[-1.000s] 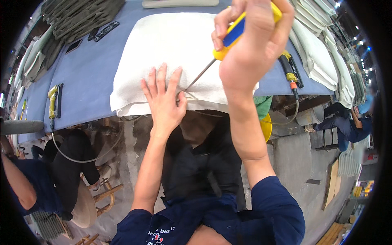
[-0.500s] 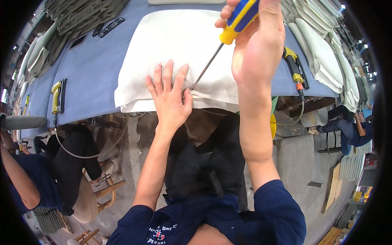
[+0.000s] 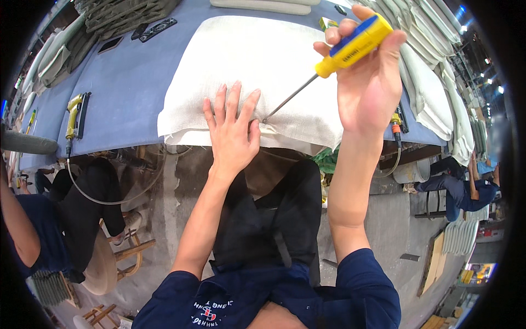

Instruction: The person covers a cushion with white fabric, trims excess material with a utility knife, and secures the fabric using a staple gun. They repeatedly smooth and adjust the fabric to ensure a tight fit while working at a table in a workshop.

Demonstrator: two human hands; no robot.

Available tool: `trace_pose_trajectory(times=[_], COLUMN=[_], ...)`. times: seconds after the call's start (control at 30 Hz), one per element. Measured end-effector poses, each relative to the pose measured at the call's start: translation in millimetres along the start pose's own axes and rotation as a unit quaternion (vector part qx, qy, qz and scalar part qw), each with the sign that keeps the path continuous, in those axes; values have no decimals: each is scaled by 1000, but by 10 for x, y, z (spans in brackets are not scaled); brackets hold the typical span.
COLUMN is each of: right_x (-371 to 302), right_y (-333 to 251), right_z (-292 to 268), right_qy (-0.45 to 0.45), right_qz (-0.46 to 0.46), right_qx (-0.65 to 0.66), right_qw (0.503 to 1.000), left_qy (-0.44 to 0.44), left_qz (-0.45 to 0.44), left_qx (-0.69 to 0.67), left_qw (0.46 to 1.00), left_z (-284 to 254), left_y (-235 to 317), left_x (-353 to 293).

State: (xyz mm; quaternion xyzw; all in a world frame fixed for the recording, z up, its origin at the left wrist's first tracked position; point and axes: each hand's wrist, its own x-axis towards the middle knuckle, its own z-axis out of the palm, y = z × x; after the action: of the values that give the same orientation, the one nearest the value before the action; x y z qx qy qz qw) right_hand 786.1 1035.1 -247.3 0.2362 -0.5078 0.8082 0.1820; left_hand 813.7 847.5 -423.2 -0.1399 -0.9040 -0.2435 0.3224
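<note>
A pale cream fabric-covered pad (image 3: pixel 246 60) lies on the blue-grey table, its loose fabric edge hanging over the front. My left hand (image 3: pixel 233 129) rests flat on the fabric near that edge, fingers spread and holding nothing. In my right hand (image 3: pixel 367 82), raised to the right, is a screwdriver (image 3: pixel 356 48) with a yellow and blue handle. Its metal shaft slants down to the left. The tip meets the fabric just beside my left thumb; whether it pierces the cloth I cannot tell.
Yellow staple guns with hoses lie at the left (image 3: pixel 74 118) and right, the right one partly behind my forearm. Folded grey covers (image 3: pixel 126 16) and pale covers (image 3: pixel 427 93) are piled behind. Phones (image 3: pixel 158 30) lie at the back left. A co-worker (image 3: pixel 44 230) sits at my left.
My right hand has swung to the right, tilting the screwdriver flatter, while its tip stays by my left thumb. My left hand keeps its place on the fabric. The whole view has shifted slightly.
</note>
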Motion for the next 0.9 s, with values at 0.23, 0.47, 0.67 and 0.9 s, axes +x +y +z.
trace_pose_trajectory(times=[0.23, 0.47, 0.67, 0.9], right_x=[48, 26, -428, -1032], right_y=[107, -427, -1035, -1481], right_z=[-133, -339, -297, -410], right_qy=[30, -79, -155, -15], right_qz=[-30, -7, -23, -322], right_qx=[165, 196, 81, -193], right_qw=[985, 977, 984, 927], left_qy=[4, -13, -32, -29], left_qz=[6, 21, 35, 33], left_qx=[10, -30, -34, 3], left_qw=[1000, 999, 998, 999], left_z=[11, -16, -111, -132], left_y=[6, -60, -43, -62], left_x=[-6, -16, -33, -59])
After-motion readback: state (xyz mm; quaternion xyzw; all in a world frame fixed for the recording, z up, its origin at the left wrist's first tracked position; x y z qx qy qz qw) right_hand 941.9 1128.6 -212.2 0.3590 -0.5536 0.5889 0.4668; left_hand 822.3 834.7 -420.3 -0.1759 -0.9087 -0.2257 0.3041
